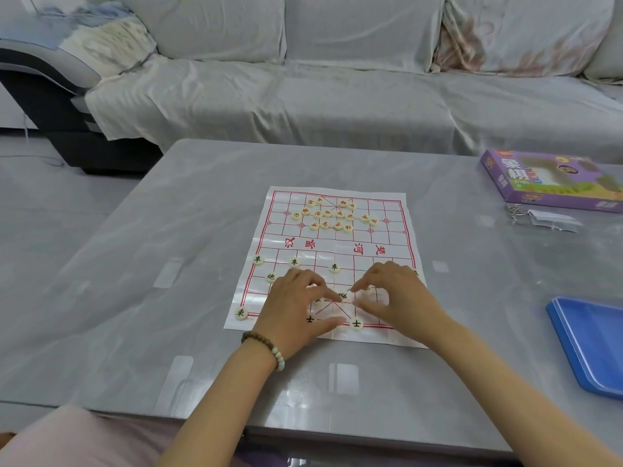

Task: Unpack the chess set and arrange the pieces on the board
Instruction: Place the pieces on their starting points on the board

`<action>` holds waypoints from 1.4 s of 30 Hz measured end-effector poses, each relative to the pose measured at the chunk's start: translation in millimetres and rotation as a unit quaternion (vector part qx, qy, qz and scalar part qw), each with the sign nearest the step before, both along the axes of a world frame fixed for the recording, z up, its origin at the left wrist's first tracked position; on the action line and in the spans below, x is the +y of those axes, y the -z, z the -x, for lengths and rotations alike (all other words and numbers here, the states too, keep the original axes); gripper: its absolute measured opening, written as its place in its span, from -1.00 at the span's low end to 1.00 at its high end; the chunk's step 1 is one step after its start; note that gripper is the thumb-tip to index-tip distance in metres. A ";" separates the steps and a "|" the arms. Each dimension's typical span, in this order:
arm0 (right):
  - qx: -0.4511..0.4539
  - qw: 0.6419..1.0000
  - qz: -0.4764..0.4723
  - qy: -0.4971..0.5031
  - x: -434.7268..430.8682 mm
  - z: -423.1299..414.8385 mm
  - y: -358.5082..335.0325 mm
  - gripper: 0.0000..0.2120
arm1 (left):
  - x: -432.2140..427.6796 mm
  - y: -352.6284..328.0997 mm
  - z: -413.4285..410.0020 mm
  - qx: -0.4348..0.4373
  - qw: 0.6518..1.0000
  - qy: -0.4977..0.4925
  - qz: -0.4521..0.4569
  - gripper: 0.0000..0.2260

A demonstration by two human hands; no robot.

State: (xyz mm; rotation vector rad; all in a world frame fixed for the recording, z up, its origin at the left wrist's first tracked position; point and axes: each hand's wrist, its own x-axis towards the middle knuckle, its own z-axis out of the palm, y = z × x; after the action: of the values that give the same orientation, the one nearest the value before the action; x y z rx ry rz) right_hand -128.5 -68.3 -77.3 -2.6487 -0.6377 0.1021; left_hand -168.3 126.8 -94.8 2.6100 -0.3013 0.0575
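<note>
A white paper board (pixel 387 246) with red grid lines lies flat on the grey table. Several cream discs with red characters (pixel 332 215) are bunched on its far half. Cream discs with black characters (pixel 295 262) are spread over the near half, some set on grid points. My left hand (pixel 298 306) and my right hand (pixel 396 294) rest over the near middle of the board. Their fingertips meet around one black-marked disc (pixel 343 295). Which hand pinches it I cannot tell. Both hands hide other discs beneath them.
The purple game box (pixel 553 180) lies at the table's far right, a key ring and a small clear bag (pixel 547 220) beside it. A blue tray (pixel 590 342) sits at the right edge. A covered sofa (pixel 337 96) stands behind the table.
</note>
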 end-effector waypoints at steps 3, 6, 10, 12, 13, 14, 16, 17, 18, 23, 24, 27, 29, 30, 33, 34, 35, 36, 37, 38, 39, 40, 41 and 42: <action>0.038 0.999 -0.018 -0.031 -5.7 14.7 2.9 -0.79 | 3.6 7.3 7.7 -0.013 1.000 -0.010 0.018 -0.70; 0.049 0.998 -0.013 -0.030 -8.1 24.7 9.0 -0.75 | 3.2 11.6 10.0 -0.019 1.000 -0.014 0.008 -0.69; 0.040 0.999 -0.026 -0.014 -8.8 28.5 14.5 -0.77 | 0.7 11.9 11.0 0.008 1.000 -0.020 0.001 -0.73; 0.036 0.999 -0.031 -0.009 -9.3 28.7 16.8 -0.79 | 0.2 12.3 11.0 0.010 1.000 -0.026 0.006 -0.75; 0.035 0.999 -0.035 -0.006 -9.5 28.7 17.9 -0.80 | -0.1 12.7 10.7 0.012 0.999 -0.030 0.010 -0.77; 0.034 0.999 -0.037 -0.005 -9.6 28.7 19.0 -0.81 | -0.5 13.2 10.8 0.014 0.999 -0.033 0.014 -0.78; 0.034 0.999 -0.036 -0.006 -9.4 27.8 20.1 -0.81 | -0.4 13.7 10.5 0.017 0.999 -0.034 0.017 -0.78; 0.035 0.999 -0.035 -0.008 -9.4 27.5 20.5 -0.81 | -0.1 13.7 10.6 0.018 0.999 -0.032 0.015 -0.78; 0.037 0.999 -0.034 -0.009 -9.3 27.5 20.5 -0.80 | 0.0 14.0 10.6 0.019 0.999 -0.031 0.011 -0.77; 0.042 0.998 -0.053 0.007 -6.9 24.8 12.6 -0.76 | 3.4 12.5 8.6 -0.011 0.999 -0.040 0.026 -0.75; 0.038 0.997 -0.058 0.016 -5.6 22.0 9.9 -0.75 | 4.4 11.1 8.0 -0.016 0.998 -0.047 0.030 -0.73; 0.019 0.999 -0.032 0.021 1.2 8.6 3.3 -0.77 | 7.4 4.7 3.7 -0.018 0.997 -0.071 0.032 -0.65; 0.015 1.000 0.003 0.010 8.1 0.5 1.7 -0.75 | 9.4 2.7 0.9 -0.004 0.996 -0.087 0.026 -0.61; 0.012 1.000 0.020 0.005 11.5 -3.1 1.6 -0.74 | 10.0 1.9 -0.5 0.009 0.995 -0.093 0.023 -0.60; 0.004 0.998 0.060 -0.007 19.5 -9.8 3.6 -0.71 | 9.9 1.9 -4.7 0.042 0.994 -0.100 0.009 -0.62; 0.003 0.998 0.068 -0.011 21.0 -10.6 5.0 -0.71 | 9.7 2.4 -5.8 0.048 0.994 -0.101 0.012 -0.63; 0.004 0.997 0.071 -0.011 21.9 -11.0 6.3 -0.72 | 9.2 2.5 -6.8 0.052 0.993 -0.101 0.017 -0.64; 0.004 0.997 0.072 -0.010 22.5 -11.4 7.5 -0.73 | 8.7 2.1 -7.5 0.054 0.993 -0.101 0.020 -0.65; 0.003 0.997 0.071 -0.008 22.8 -11.6 8.3 -0.74 | 8.1 1.5 -8.2 0.054 0.993 -0.102 0.022 -0.65; 0.002 0.998 0.070 -0.007 23.0 -11.8 8.7 -0.74 | 7.4 1.1 -8.6 0.052 0.993 -0.103 0.023 -0.64; 0.002 0.997 0.071 -0.008 22.9 -11.5 8.9 -0.75 | 6.7 0.5 -8.2 0.048 0.993 -0.103 0.025 -0.63; 0.000 0.997 0.071 -0.009 22.2 -11.6 9.0 -0.75 | 6.0 0.0 -7.4 0.041 0.994 -0.102 0.028 -0.63; -0.003 0.998 0.067 -0.009 20.9 -11.1 8.6 -0.75 | 5.0 -0.5 -5.9 0.032 0.994 -0.100 0.033 -0.62; -0.005 0.998 0.055 -0.004 18.7 -10.3 7.0 -0.76 | 3.8 -1.0 -3.6 0.022 0.994 -0.096 0.037 -0.62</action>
State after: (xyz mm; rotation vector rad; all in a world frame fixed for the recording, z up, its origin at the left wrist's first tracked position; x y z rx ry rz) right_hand -118.2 -49.6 -84.3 -2.7549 -0.6633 0.1311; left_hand -164.7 130.6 -93.8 2.5548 -0.0314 0.0767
